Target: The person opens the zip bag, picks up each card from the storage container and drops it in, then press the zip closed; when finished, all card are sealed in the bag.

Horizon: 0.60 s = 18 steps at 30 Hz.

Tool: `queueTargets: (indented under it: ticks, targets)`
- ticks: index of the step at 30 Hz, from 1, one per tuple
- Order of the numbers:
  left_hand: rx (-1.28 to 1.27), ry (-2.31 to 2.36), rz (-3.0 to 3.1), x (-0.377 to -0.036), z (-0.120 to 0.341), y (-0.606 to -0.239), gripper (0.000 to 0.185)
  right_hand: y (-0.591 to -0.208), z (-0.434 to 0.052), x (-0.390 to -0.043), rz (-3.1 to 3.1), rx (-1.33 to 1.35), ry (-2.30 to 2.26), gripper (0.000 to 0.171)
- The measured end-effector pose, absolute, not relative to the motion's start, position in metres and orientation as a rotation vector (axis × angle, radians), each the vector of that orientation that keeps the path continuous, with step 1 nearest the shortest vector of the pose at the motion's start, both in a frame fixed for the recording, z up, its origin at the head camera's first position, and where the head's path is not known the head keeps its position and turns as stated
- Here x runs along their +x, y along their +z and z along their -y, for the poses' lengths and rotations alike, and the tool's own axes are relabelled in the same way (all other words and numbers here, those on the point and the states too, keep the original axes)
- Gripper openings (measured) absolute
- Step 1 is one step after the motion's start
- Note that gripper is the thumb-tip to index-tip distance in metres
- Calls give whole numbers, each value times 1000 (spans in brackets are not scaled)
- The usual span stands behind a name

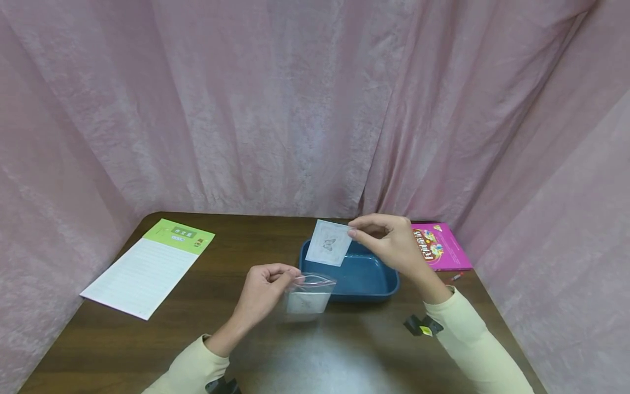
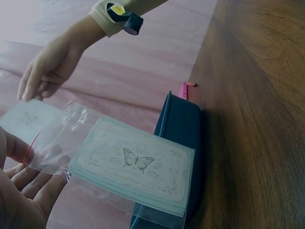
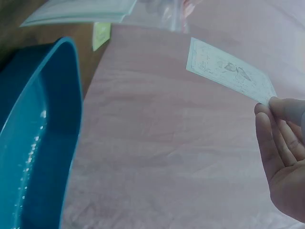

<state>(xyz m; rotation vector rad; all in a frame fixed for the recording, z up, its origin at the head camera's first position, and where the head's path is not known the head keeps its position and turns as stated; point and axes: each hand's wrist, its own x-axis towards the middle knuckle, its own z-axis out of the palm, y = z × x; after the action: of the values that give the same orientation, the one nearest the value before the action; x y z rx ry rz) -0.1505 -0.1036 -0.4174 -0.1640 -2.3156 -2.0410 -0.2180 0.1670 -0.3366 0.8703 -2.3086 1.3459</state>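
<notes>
Between thumb and fingers, my left hand [image 1: 268,287] pinches the top corner of a clear zip bag [image 1: 320,282] with a red seal line. Its mouth gapes a little. Inside the bag lies a stack of pale cards [image 2: 133,164], the front one printed with a butterfly. My right hand [image 1: 389,241] pinches a single pale card [image 1: 328,243] by its corner, and this card also bears a butterfly. The single card is held up over the left part of a blue plastic bin [image 1: 364,276], above and behind the bag. The bag overlaps the bin's near left corner in the head view.
A writing pad [image 1: 147,268] with a green top band lies on the left of the brown wooden table [image 1: 236,235]. At the back right is a pink box or book [image 1: 450,246], partly behind my right hand, with a small crayon-like stick [image 1: 457,276] before it. Pink curtains [image 1: 275,109] surround the table.
</notes>
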Motion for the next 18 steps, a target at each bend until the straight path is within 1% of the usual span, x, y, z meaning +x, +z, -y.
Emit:
queueTargets:
  ticks: [10,18]
  targets:
    - [-192,-2090,2292,-152,104,-419,15,-332,-164,-202,2269,891,1338,16]
    - [-206,-2115,2293,-155,105,-423,18,-339,-158,-199,2216,934,1394,17]
